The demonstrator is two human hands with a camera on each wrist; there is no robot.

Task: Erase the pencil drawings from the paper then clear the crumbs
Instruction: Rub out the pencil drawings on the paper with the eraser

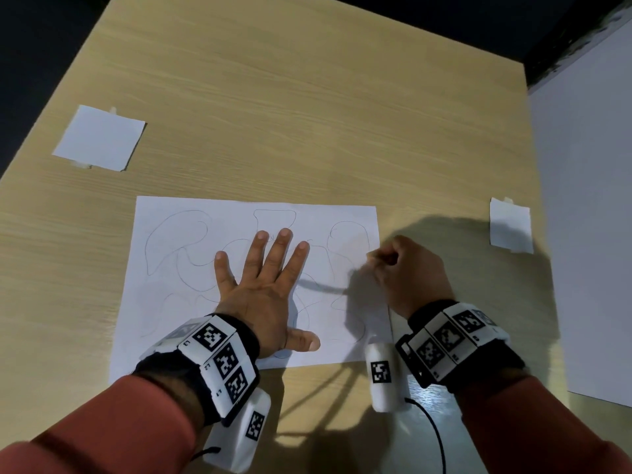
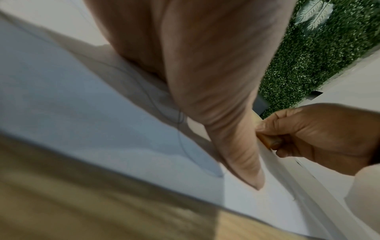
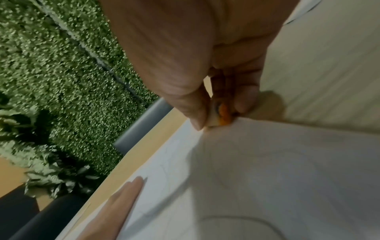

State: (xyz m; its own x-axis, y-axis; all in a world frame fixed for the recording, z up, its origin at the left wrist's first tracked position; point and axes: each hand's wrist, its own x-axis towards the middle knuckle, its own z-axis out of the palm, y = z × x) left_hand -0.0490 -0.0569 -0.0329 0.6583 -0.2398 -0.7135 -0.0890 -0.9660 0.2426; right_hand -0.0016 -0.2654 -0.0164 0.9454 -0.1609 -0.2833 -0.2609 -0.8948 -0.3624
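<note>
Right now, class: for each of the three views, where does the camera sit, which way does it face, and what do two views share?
Head: above, facing down at the table; shows the left hand flat on the paper, the right hand and both sleeves.
Left wrist: under the left palm, facing along the paper toward the right hand.
Right wrist: behind the right hand, facing its fingers pinching the eraser.
Shared: both wrist views show the eraser and the paper.

A matt white paper sheet [image 1: 191, 234] with thin grey pencil lines lies on a pale wood-grain table [image 1: 307, 114] with a smooth, faintly sheeny finish. A small orange-and-white rubbery eraser [image 3: 221, 116] looks dull.
</note>
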